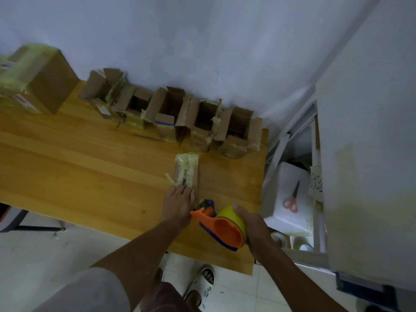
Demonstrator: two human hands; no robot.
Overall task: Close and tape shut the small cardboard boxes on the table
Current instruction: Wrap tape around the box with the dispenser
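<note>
A small closed cardboard box (187,170), its top covered in yellowish tape, lies on the wooden table (90,176) near the right end. My left hand (179,204) presses flat on the box's near end. My right hand (253,230) grips an orange and blue tape dispenser (221,226) with a yellow-green roll, its nose against the near side of the box. Several open small boxes (171,113) stand in a row along the wall behind.
A larger taped box (38,79) sits at the table's far left. Right of the table a white foam box (290,199) carries red-handled scissors (292,198). A white cabinet (371,154) stands at the right. My sandalled feet are below the table edge.
</note>
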